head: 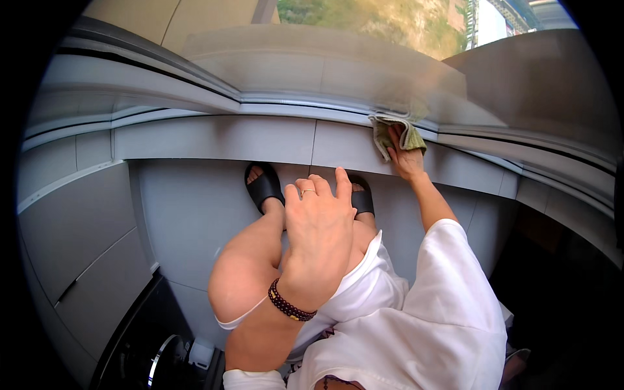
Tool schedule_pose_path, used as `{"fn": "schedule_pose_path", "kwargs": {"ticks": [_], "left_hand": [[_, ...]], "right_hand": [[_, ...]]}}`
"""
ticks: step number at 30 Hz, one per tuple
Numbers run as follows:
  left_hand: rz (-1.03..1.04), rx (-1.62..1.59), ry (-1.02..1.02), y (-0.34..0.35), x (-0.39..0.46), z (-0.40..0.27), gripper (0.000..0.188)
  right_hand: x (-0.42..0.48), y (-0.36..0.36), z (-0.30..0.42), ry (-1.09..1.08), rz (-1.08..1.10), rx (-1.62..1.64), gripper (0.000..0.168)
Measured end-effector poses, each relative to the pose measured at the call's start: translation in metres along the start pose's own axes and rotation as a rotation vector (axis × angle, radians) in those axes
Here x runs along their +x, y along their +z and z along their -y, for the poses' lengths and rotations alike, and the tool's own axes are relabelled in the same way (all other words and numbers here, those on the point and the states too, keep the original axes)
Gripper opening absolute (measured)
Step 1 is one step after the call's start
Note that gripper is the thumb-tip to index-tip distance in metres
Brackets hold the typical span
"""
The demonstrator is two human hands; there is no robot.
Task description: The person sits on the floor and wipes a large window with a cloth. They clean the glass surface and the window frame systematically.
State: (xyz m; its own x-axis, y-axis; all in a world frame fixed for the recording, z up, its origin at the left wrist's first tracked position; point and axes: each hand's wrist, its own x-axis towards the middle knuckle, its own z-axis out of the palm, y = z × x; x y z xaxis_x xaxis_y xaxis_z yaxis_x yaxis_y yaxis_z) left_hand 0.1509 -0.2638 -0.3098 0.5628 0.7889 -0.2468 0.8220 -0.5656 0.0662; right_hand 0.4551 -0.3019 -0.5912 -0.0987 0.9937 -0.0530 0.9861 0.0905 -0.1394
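Note:
My right hand presses a folded green cloth with a pale edge against the tiled window sill, close to the white window frame. Part of the cloth wraps over the fingers. Nearer the camera, my left hand hovers over my lap with nothing in it. Its fingers are spread and slightly bent, the index finger pointing towards the sill. A ring and a dark beaded bracelet are on that hand and wrist.
Window glass rises beyond the sill. A grey drawer cabinet stands at left, above a black machine with a round chrome-rimmed door. My feet in black slides rest on grey floor tiles. Dark furniture fills the right side.

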Motion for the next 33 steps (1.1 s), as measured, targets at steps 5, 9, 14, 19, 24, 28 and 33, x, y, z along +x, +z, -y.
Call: {"fn": "schedule_pose_path", "kwargs": {"ticks": [5,9,14,19,24,28,33], "left_hand": [[-0.017,-0.008,0.042,-0.002,0.002,-0.005,0.058],[0.0,-0.003,0.038,0.0,0.002,-0.004,0.059],[0.082,-0.02,-0.002,0.003,-0.001,0.001,0.058],[0.118,0.007,0.026,-0.003,0.005,-0.002,0.058],[0.11,-0.017,0.016,-0.003,0.012,0.003,0.057],[0.09,-0.004,0.036,-0.007,0.016,0.008,0.056],[0.096,-0.04,0.106,-0.018,0.026,-0.003,0.054]], "right_hand": [[-0.08,0.038,-0.048,0.516,-0.05,0.063,0.066],[-0.064,0.055,0.013,0.652,0.034,-0.007,0.068],[0.015,0.031,0.137,0.203,-0.086,0.125,0.067],[0.098,0.041,0.203,-0.35,0.007,0.142,0.071],[0.063,0.032,0.155,-0.193,0.087,0.168,0.069],[-0.001,0.025,0.078,0.097,-0.012,0.152,0.062],[-0.1,0.043,-0.04,0.859,-0.363,0.122,0.051]]}}
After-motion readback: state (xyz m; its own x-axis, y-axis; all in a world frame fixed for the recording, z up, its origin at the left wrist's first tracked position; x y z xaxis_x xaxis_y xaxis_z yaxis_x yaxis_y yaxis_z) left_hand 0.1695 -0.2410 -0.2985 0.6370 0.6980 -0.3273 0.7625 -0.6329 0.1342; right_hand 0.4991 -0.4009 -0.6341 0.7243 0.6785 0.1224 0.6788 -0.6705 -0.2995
